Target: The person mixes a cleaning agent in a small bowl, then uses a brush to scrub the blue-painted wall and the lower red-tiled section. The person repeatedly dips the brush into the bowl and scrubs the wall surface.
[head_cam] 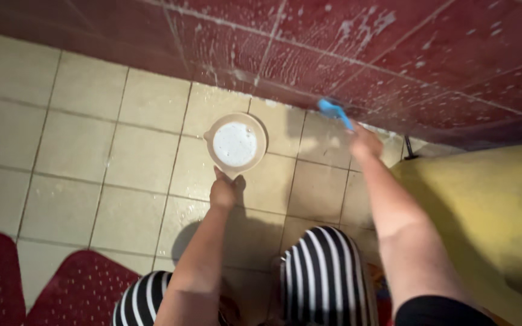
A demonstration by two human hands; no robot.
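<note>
My left hand (225, 192) grips the handle of a beige scoop-like bowl (257, 158) filled with white foamy liquid, held above the beige floor tiles. My right hand (364, 143) is closed on a blue brush (335, 111) whose head presses against the base of the dark red tiled wall (394, 48), which is spattered with white suds. Both arms reach forward from my striped trousers (321, 271).
A yellow surface (484, 205) fills the right side, with a dark pipe fitting (408, 148) at its far corner. Two red perforated mats (74, 290) lie on the floor at the lower left. Beige floor tiles (74, 145) spread to the left.
</note>
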